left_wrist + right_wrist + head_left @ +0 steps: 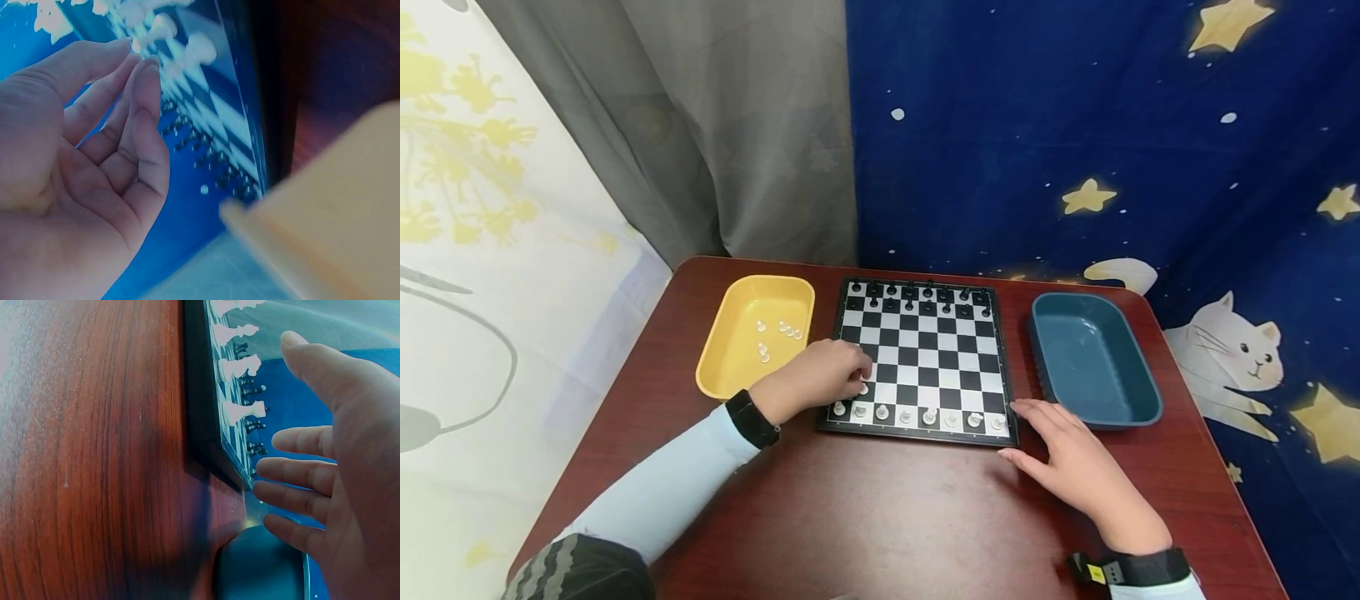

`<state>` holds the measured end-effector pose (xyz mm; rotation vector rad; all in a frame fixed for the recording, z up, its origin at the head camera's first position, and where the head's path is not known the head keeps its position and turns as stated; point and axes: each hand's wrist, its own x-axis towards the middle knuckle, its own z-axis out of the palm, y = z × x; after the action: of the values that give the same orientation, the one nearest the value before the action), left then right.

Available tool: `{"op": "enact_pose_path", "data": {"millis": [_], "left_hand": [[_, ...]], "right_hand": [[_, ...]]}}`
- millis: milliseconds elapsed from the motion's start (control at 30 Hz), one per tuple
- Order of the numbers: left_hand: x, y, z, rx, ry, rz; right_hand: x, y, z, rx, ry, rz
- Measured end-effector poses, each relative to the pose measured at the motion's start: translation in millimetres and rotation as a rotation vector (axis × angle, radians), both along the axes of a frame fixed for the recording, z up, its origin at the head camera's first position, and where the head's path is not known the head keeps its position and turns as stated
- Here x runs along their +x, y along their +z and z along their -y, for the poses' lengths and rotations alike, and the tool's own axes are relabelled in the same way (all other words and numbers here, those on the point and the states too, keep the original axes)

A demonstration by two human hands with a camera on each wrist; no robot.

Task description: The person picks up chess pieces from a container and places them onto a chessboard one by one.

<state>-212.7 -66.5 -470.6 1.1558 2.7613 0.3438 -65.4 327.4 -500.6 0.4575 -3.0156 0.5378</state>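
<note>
My left hand (820, 379) pinches a small white pawn (863, 388) on the checkered chessboard (925, 350). My right hand (1075, 458) lies released, fingers straight, on the glossy wood-grain counter (887, 517).

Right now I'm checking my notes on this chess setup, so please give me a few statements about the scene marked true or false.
1. The yellow tray holds white pieces. True.
2. The blue tray holds black pieces. False: no pieces show in it.
3. The left hand is over the chessboard's near left corner. True.
4. The right hand grips a black pawn. False: it lies flat and open on the table by the board's near right corner.
5. Black pieces stand on the far rows. True.
</note>
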Motion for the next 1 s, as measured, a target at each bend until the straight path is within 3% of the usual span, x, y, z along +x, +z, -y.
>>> {"op": "enact_pose_path", "data": {"millis": [267,433,700,1000], "left_hand": [[-20.2,25.9,45,0.065,0.129,-0.033],[-42.7,34.3,84,0.134,0.222,-0.044],[-88.5,23.1,132,0.073,0.429,0.035],[-103.6,8.0,140,-0.066,0.475,0.162]], "right_hand": [[-1.4,1.8,0,0.011,-0.001,0.002],[-3.0,2.2,2,0.01,0.005,0.005],[-4.7,5.0,4,0.017,0.009,0.007],[-2.4,6.4,5,0.017,0.015,-0.004]]}}
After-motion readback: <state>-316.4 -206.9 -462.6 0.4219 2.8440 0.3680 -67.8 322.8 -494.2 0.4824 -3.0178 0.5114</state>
